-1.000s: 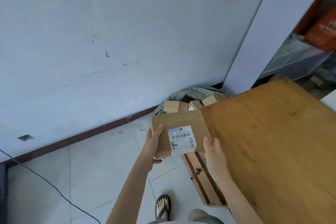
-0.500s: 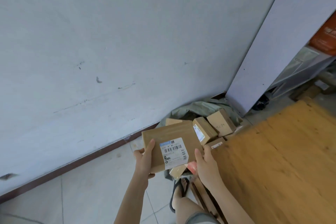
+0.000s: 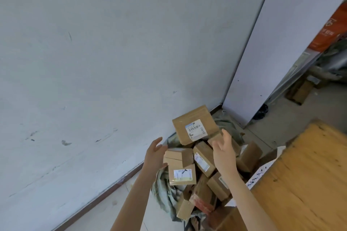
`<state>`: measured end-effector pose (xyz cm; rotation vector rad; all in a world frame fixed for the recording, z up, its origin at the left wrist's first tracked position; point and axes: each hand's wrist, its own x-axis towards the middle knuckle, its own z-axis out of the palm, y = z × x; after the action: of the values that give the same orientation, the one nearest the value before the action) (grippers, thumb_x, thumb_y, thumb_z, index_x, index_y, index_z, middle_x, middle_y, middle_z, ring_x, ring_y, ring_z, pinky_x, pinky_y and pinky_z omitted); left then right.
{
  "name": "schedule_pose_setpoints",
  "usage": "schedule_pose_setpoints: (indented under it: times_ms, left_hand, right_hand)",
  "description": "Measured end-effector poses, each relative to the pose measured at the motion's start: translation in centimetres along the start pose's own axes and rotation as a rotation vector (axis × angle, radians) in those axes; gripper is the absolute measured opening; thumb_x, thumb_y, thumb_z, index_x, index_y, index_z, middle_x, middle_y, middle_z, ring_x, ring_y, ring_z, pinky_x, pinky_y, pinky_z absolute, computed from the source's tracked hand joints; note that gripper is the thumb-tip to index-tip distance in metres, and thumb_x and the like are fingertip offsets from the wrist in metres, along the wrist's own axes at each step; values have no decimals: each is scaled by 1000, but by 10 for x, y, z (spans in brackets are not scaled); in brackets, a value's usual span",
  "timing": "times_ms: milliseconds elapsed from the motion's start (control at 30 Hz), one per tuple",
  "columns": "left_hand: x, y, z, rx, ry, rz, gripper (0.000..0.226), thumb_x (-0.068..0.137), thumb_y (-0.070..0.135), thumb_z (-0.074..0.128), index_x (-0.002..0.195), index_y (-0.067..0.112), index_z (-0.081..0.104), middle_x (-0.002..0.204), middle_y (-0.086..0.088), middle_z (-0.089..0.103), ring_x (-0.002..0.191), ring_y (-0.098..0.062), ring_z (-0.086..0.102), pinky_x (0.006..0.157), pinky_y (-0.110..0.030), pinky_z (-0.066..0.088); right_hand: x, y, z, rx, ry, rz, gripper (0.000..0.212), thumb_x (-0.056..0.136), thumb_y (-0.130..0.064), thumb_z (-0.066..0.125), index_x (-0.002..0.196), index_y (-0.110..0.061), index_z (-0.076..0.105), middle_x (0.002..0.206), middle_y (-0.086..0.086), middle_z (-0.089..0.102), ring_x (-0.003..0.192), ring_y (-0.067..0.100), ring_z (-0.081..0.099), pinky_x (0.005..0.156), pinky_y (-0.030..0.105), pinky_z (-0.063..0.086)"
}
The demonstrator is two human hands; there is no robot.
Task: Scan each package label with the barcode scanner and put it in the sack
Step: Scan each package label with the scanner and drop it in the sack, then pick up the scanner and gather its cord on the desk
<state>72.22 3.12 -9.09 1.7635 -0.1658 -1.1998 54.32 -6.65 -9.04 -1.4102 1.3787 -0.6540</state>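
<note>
A flat brown cardboard package (image 3: 195,124) with a white barcode label lies tilted at the top of a heap of several small cardboard boxes (image 3: 203,157). The heap fills a grey-green sack (image 3: 163,191) slumped on the floor against the wall. My left hand (image 3: 155,153) hovers open just left of the heap, fingers spread, holding nothing. My right hand (image 3: 223,151) is open too, its fingertips close to the flat package's lower right corner; I cannot tell whether they touch it. No barcode scanner is in view.
A wooden table (image 3: 304,180) fills the lower right, its corner next to the sack. A white wall stands behind, with a brown skirting strip (image 3: 105,193) along the tiled floor. A white pillar (image 3: 272,47) rises at the right, with cluttered shelving and an orange box (image 3: 330,28) beyond it.
Both hands held the flat labelled package by its sides; now they have let it go and it sits farther away on top of the heap. The view has swung toward the sack.
</note>
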Motion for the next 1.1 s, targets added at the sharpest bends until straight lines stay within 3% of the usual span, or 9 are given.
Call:
schedule_pose_setpoints:
  times_ms: [67,133,267,533,667,800,867,967,1100]
  left_hand:
    - [12,4,-6,4,-22,-25,31,98,14,54,128,15,56,93,-13,60,86,-24,59,65,-28,47]
    - [24,8,-11,54,-66,-27,23,98,12,52,121,12,57,88,-7,61,73,-15,58,55,-21,45]
    - [54,20,-19,248,-191,10,20,98,21,54,116,15,60,120,-12,63,101,-21,61,67,-24,43]
    - [92,46,-32,612,-575,72,10,91,23,55,97,22,63,102,0,62,96,-17,59,68,-23,39]
    - [92,37,-29,773,-732,130,18,95,21,51,104,13,64,97,0,60,96,-20,58,86,-29,44]
    - [74,15,-16,950,-944,216,11,97,19,48,99,16,59,89,1,57,86,-14,52,74,-22,43]
    - [60,5,-8,1021,-1053,229,16,97,22,50,109,17,60,104,-4,62,99,-18,56,86,-29,45]
    - [32,-2,0,1125,-1180,260,29,100,26,46,125,15,56,118,-2,58,114,-20,55,89,-27,41]
    - [5,-13,11,1202,-1278,353,25,100,33,45,119,21,57,117,3,58,115,-16,54,91,-28,41]
  right_hand:
    - [7,11,5,-34,-37,67,48,99,-14,44,145,-17,32,148,4,40,135,22,40,103,30,33]
    - [5,21,12,-95,-67,145,43,99,-17,46,141,-16,38,143,4,45,128,21,45,97,30,37]
    - [-10,32,34,-177,-46,256,35,99,-22,46,133,-14,47,132,4,52,117,17,47,93,26,34]
    - [-73,18,110,-21,297,381,12,97,-10,49,90,-18,56,91,2,57,83,11,54,79,23,39]
    - [-108,11,136,8,352,454,9,96,-17,53,101,-22,58,105,-5,56,94,7,54,76,18,39]
    - [-143,6,134,-72,497,484,12,96,-16,51,101,-18,61,104,2,60,96,14,57,74,15,42]
    - [-160,2,130,-87,579,504,15,95,-15,52,105,-13,63,101,3,62,91,13,58,74,17,43]
    - [-182,-1,124,-70,676,518,14,95,-14,52,103,-12,63,95,-1,62,80,5,56,67,11,42]
    - [-210,6,121,-44,760,554,12,95,-20,53,100,-22,64,111,-4,60,99,9,56,83,20,43]
